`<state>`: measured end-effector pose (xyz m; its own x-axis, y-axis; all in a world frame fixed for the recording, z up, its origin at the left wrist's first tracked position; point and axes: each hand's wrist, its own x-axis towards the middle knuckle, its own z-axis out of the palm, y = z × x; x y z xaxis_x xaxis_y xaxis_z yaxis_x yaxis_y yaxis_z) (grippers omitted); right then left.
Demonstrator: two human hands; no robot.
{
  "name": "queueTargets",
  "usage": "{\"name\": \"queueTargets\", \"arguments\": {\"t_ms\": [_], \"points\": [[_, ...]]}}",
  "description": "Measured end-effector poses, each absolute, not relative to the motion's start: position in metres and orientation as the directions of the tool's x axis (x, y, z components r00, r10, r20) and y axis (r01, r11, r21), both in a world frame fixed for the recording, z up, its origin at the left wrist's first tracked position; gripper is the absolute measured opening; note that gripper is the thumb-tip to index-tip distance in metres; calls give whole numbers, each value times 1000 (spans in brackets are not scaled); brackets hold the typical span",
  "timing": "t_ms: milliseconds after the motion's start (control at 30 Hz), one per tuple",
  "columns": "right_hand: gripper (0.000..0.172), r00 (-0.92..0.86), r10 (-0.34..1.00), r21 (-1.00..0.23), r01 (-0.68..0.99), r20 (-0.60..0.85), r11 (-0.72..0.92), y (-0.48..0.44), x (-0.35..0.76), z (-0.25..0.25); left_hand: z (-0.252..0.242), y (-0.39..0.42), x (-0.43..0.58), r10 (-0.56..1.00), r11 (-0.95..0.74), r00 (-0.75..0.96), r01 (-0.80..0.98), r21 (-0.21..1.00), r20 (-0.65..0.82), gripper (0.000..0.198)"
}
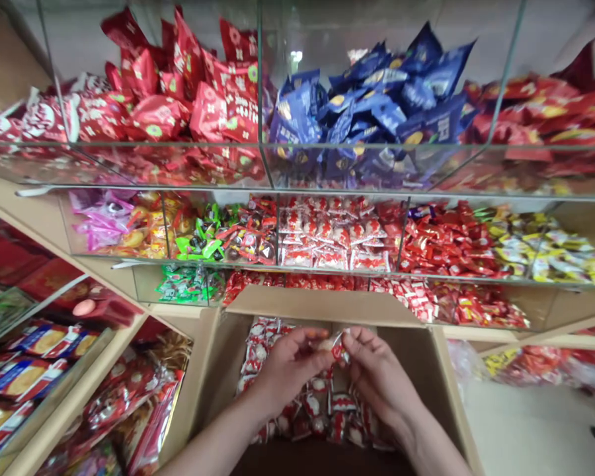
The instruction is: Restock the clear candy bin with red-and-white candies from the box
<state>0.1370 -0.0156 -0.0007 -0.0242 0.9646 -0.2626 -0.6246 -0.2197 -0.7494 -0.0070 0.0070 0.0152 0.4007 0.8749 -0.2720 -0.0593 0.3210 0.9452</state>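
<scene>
Over an open cardboard box (327, 305), my two hands meet around one small red-and-white wrapped candy (338, 346). My left hand (297, 360) has its thumb and fingers closed on the candy's left side. My right hand (377, 370) pinches its wrapper from the right. Below them, inside the box, lie many more red-and-white wrapped candies (258, 354), loose at the bottom and stacked along the left. My hands cover part of these.
Just beyond the box, a row of red-and-white packets (327, 231) fills a clear compartment. Above sit blue packets (391, 99) and red packets (178, 86) behind glass. Biscuit packs (30, 370) lie on a lower left shelf. Pale floor (520, 423) shows at right.
</scene>
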Motion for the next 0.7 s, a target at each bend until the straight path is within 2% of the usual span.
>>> {"name": "queueTargets", "arguments": {"t_ms": [133, 267, 433, 567, 700], "points": [[19, 8, 976, -747, -644, -218, -162, -9, 141, 20, 24, 12, 0, 904, 321, 357, -198, 926, -237, 31], [15, 93, 984, -801, -595, -154, -69, -9, 140, 21, 27, 14, 2, 884, 409, 364, -300, 862, -292, 30], [16, 101, 979, -771, -633, -176, -74, -6, 137, 14, 20, 14, 5, 888, 432, 334, -380, 818, -314, 26], [18, 100, 974, -743, -664, -202, -86, -8, 132, 6, 16, 11, 6, 894, 421, 322, -360, 833, -313, 25], [19, 208, 962, -856, -515, -180, -49, -16, 130, -4, 19, 8, 1, 889, 400, 330, -219, 890, -318, 27]]}}
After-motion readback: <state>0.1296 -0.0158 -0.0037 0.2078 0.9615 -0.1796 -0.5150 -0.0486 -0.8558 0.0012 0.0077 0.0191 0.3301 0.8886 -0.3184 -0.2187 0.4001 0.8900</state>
